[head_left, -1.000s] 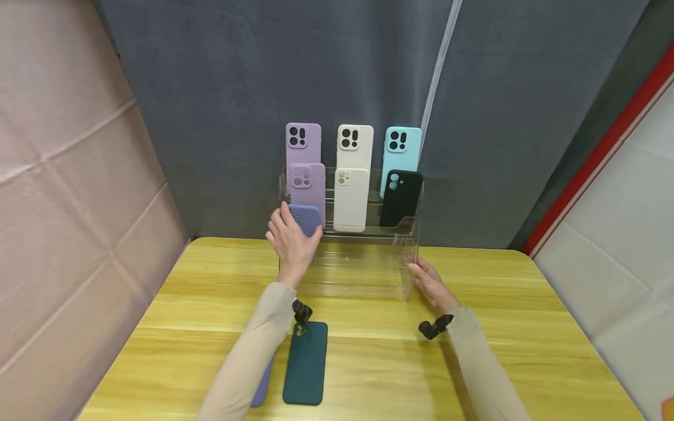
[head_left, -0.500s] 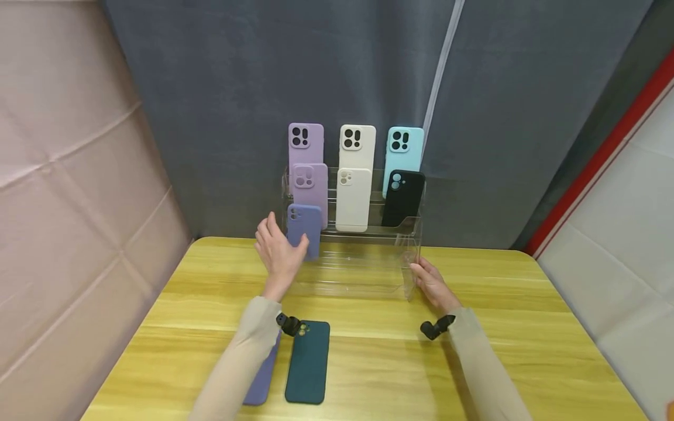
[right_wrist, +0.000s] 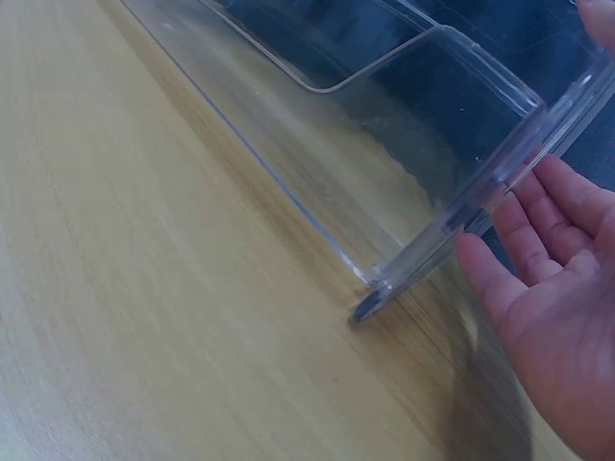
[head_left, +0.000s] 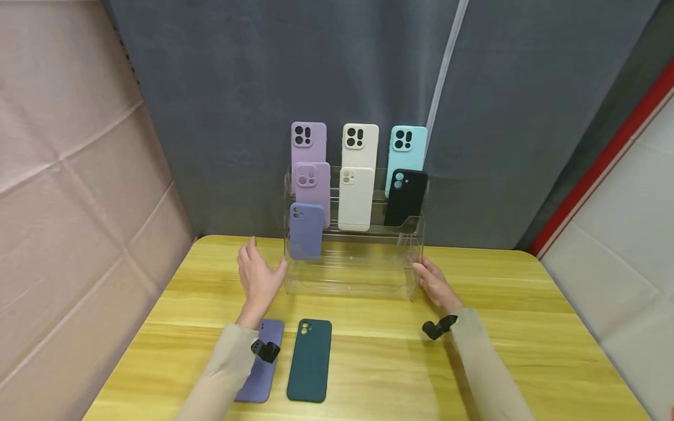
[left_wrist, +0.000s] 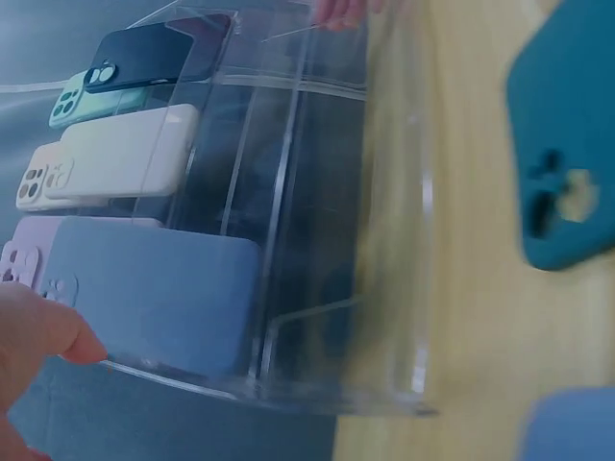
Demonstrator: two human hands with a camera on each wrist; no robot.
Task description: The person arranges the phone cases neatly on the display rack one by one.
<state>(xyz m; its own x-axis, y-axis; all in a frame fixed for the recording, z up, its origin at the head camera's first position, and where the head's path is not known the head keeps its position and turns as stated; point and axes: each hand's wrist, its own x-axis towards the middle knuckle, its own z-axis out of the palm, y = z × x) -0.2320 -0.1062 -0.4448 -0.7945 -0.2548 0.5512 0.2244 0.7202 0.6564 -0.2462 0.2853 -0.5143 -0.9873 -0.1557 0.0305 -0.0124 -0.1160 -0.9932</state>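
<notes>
A clear acrylic display stand (head_left: 363,289) stands on the table, with phone cases on its tiers. At its lower left leans a periwinkle phone case (head_left: 306,233). My left hand (head_left: 259,280) is apart from that case, beside the stand's left side, fingers spread and holding nothing. In the left wrist view the thumb (left_wrist: 72,336) appears near the case's camera end. My right hand (head_left: 434,285) holds the stand's right side panel (right_wrist: 480,197), fingers (right_wrist: 524,235) against its outer face. A purple case (head_left: 260,374), partly under my left forearm, and a dark green case (head_left: 309,361) lie flat in front.
Behind the periwinkle case stand two lilac cases (head_left: 316,199). Cream and white cases (head_left: 356,202) fill the middle column. A black case (head_left: 406,199) stands before a turquoise case (head_left: 408,155) at right. A grey curtain (head_left: 263,76) hangs behind the table (head_left: 379,368).
My left hand has let go of the periwinkle case, now leaning in the stand, and moved left and down towards me. My right hand has stayed at the stand's right side.
</notes>
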